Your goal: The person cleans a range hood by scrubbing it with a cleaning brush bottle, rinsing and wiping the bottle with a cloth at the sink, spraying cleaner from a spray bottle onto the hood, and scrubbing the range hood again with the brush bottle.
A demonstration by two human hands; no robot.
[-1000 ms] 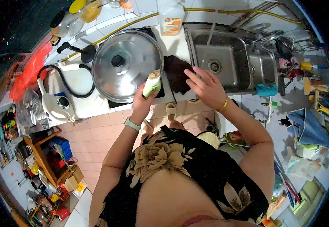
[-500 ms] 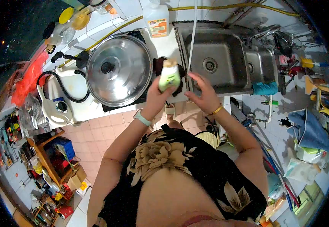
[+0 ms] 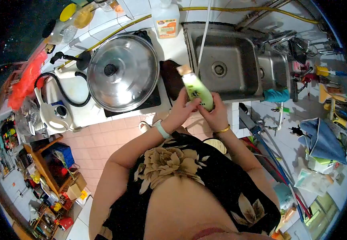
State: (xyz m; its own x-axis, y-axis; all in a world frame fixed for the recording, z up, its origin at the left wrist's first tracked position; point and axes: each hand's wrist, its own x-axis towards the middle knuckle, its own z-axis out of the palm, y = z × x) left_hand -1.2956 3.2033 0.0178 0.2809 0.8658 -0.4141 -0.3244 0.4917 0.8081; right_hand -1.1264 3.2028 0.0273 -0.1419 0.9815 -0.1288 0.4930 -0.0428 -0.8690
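Note:
A light green bottle with a tan cap is held between my two hands in front of the sink's left edge. My left hand wraps its fingers round the bottle's left side, thumb on the front label. On the lower right side, my right hand also grips it, close to the base. The bottle tilts, cap pointing up and left. Behind it on the counter lies a dark brown item, whose kind I cannot make out.
Left of my hands, a large pan with a domed metal lid covers the stove. A steel double sink is at right. A clear bottle stands behind, and a white steamer-like appliance with a black hose sits far left.
My right hand has come in and taken hold of the bottle with the left. The bottle has moved right and towards me, and now leans left at its cap.

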